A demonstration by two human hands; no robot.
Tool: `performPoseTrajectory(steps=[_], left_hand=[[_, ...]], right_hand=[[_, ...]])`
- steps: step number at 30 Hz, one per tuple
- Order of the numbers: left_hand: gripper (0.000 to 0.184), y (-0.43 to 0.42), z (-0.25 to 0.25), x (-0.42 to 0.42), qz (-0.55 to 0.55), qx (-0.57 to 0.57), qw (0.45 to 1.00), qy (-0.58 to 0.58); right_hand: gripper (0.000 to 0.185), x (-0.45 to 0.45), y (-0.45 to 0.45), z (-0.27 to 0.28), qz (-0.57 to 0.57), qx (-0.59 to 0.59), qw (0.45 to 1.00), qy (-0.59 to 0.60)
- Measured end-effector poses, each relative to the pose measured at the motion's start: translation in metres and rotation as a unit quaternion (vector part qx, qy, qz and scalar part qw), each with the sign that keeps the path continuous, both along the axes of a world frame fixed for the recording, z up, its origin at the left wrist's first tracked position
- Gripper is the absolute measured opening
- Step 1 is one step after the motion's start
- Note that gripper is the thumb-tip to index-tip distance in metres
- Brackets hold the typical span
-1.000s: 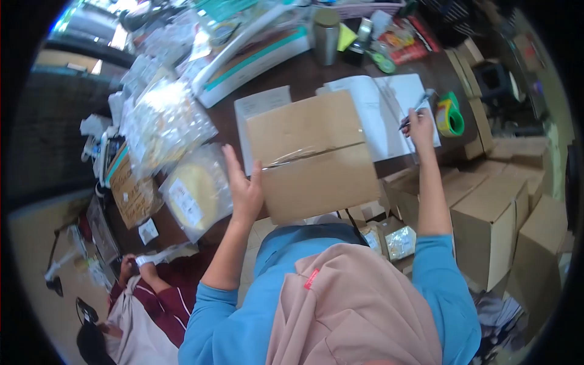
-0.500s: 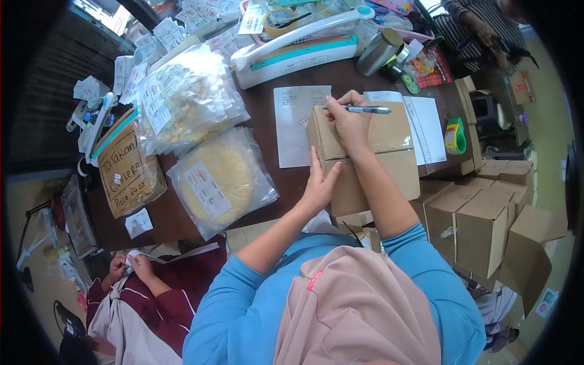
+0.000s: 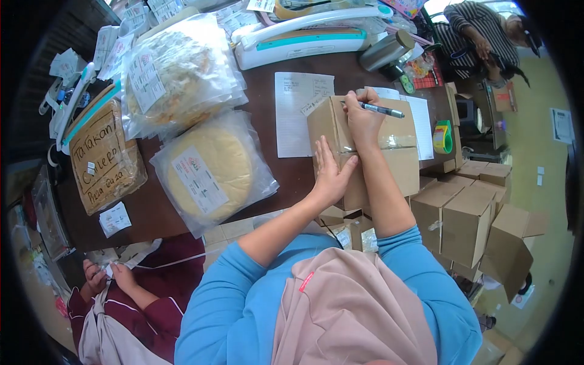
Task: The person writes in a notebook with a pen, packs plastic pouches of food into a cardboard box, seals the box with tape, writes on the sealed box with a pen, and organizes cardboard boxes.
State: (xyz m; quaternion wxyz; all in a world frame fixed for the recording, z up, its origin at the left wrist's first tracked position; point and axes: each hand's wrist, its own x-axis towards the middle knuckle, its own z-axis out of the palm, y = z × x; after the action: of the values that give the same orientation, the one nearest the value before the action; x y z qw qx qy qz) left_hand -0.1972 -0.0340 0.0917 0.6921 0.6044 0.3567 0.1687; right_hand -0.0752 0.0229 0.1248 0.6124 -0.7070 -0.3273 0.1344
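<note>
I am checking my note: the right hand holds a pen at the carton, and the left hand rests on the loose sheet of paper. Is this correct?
The left-hand part is wrong: the head view shows the left hand on the carton. The right hand does hold a pen there.

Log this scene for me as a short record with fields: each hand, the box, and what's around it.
Left hand: spread against the box, holding nothing
Right hand: gripping a pen at the box's top
Box: brown cardboard, closed, clear tape on its seam
Beside box, left: written sheet; farther left, labelled clear packets
Beside box, right: open notebook, green tape dispenser
Beyond box: metal flask, lying tilted
Surface: dark table
</note>
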Motion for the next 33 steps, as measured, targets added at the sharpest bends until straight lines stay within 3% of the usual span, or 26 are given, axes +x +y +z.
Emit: performPoseTrajectory(steps=[20, 22, 33], left_hand=[[0.089, -0.001, 0.002, -0.002, -0.008, -0.011, 1.0, -0.01], [0.09, 0.0, 0.001, -0.001, -0.007, -0.005, 1.0, -0.012], [0.089, -0.001, 0.0, -0.001, -0.008, -0.006, 1.0, -0.011]], right_hand=[[0.031, 0.002, -0.003, -0.005, -0.043, -0.002, 0.999, -0.033], [0.03, 0.01, -0.005, -0.013, -0.043, -0.016, 0.993, -0.108], [0.029, -0.001, -0.001, 0.002, -0.053, -0.002, 0.998, -0.019]])
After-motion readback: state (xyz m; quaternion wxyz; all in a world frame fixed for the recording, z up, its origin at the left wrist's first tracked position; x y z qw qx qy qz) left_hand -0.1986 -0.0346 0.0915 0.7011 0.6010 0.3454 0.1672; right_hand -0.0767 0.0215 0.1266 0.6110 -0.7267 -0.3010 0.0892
